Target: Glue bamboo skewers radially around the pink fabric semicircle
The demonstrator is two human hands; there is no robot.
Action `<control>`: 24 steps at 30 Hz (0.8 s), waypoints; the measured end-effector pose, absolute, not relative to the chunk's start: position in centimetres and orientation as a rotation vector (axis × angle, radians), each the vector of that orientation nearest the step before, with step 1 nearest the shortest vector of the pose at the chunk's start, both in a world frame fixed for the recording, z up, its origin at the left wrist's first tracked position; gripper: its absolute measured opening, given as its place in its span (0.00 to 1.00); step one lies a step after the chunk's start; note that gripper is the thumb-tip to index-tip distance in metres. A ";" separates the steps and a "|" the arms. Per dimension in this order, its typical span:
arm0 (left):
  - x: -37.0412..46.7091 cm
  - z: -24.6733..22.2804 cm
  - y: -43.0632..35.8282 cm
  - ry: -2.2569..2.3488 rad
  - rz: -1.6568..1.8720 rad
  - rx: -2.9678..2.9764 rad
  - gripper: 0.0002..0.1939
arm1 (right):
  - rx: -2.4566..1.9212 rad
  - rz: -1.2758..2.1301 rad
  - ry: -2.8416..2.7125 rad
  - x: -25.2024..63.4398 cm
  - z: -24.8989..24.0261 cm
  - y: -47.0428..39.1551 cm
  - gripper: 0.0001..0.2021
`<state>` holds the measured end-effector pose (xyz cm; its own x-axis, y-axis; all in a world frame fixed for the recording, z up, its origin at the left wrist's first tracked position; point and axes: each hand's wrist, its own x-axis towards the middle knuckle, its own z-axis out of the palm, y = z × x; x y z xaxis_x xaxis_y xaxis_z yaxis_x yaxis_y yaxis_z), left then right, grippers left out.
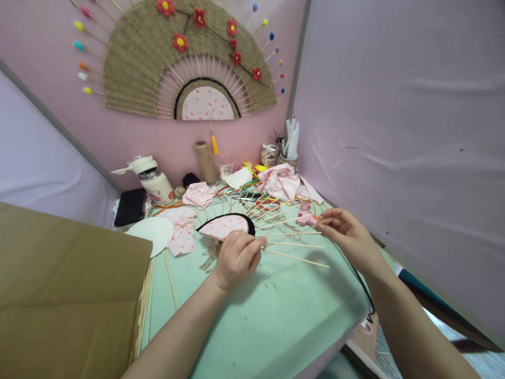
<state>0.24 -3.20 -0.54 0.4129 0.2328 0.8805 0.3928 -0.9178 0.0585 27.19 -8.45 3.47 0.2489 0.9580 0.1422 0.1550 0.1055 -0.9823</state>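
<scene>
A small fan frame (226,226) lies on the table, its half-round base covered in pink dotted cloth with a black edge. Thin bamboo sticks (298,258) radiate from it to the back and right. My left hand (239,258) is closed on the right end of the base, where the lowest sticks come out; its fingers hide the grip. To the right, my right hand (349,237) pinches what looks like a thin strand of twine beside the stick tips. More loose twine (211,255) hangs below the base.
A large decorated fan (138,68) hangs on the pink wall. Along the back stand a white bottle (158,184), a cardboard tube (205,163) and crumpled dotted cloth (280,181). Scissors (268,204) lie behind the sticks. A cardboard box (71,295) blocks the left side.
</scene>
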 end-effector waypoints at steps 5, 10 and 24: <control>0.0 -0.7 -3.9 -0.589 -1.527 -2.521 0.18 | -1.480 0.954 -1.228 24.9 1.2 -6.5 0.13; -0.4 -0.8 -5.1 -0.629 -1.503 -2.548 0.18 | -1.474 0.943 -1.352 21.0 -1.0 -3.8 0.06; -1.2 -2.0 -6.4 -0.678 -1.344 -2.740 0.20 | -1.519 0.787 -1.323 18.4 -4.5 -2.6 0.07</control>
